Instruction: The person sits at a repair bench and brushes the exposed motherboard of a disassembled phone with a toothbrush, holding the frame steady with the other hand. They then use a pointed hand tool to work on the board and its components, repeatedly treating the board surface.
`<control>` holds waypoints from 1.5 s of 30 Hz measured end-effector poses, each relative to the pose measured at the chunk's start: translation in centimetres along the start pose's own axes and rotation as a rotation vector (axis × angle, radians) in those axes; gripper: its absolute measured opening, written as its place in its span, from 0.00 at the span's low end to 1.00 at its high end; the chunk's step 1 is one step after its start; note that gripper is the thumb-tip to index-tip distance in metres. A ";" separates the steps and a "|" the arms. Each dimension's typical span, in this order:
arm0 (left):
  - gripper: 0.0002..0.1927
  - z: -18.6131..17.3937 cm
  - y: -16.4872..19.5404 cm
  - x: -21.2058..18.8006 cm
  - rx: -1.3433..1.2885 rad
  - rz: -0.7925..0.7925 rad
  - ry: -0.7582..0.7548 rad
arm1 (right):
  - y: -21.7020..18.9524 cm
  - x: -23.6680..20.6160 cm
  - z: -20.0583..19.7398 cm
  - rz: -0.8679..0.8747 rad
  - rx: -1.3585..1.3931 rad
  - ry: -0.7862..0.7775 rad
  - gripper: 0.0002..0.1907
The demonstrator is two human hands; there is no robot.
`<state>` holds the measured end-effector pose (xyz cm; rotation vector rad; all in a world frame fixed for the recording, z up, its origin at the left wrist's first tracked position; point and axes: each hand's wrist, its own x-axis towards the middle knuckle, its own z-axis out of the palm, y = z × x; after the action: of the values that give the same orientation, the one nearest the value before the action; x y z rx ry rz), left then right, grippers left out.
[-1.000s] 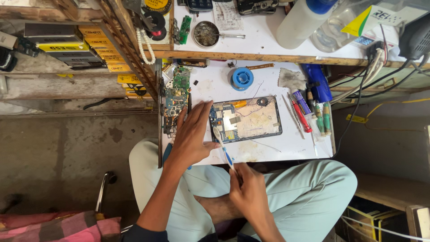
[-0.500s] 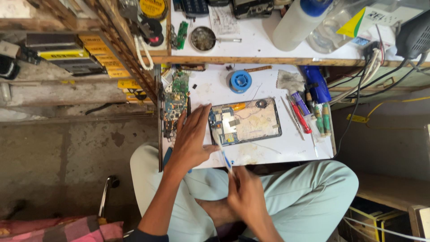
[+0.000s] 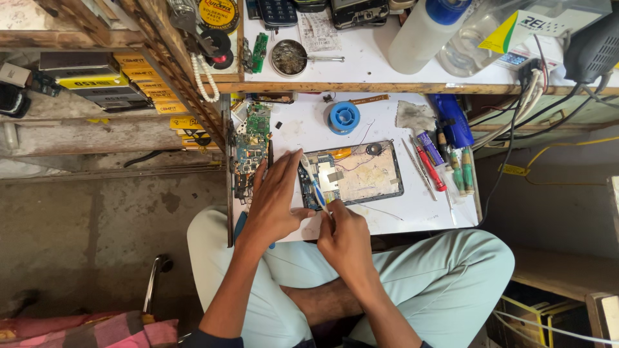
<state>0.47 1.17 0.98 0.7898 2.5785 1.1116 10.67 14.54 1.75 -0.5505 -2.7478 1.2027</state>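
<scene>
In the head view, the opened tablet [image 3: 353, 174] lay flat near the middle of the white desk [image 3: 303, 132], its bare circuit board and thin wires exposed. The left hand [image 3: 274, 200] pressed on the tablet's edge at nine o'clock, fingers spread, with a slim blue-and-white tool [image 3: 312, 180] running under its fingertips; whether that grip truly clasped the tool could not be told. The right hand [image 3: 345, 235] sat at the tablet's six o'clock edge, its grip pinched narrow on something fine near the tool's lower end, too small to make out.

The likely trouble lay in the loose wires [image 3: 361, 161] crossing the board: a slip of the tool could have snagged or torn one, or scratched the board. The left hand alone steadied the tablet, so a hard push might have slid it toward the screwdrivers [image 3: 445, 161] lying at three o'clock.

A separate green circuit board [image 3: 248, 151] rested just beside the left fingers at ten o'clock, and a stray sweep of the hand could have knocked it off the desk's edge. The blue solder spool [image 3: 342, 117] at twelve o'clock stood well apart.
</scene>
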 end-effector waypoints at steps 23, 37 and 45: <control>0.60 0.0 0.0 -0.1 0.003 0.010 0.007 | 1.1 0.6 -1.1 0.198 0.070 0.054 0.05; 0.60 -0.2 0.2 0.1 -0.004 0.000 -0.005 | 2.9 3.4 -6.8 0.081 -0.304 0.050 0.07; 0.60 -0.1 0.1 0.0 -0.002 0.000 -0.002 | 1.9 4.0 -6.0 -0.013 -0.330 0.024 0.06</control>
<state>0.41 1.17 1.16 0.7897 2.5754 1.1123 8.84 21.30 4.24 -0.5683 -2.9402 0.7342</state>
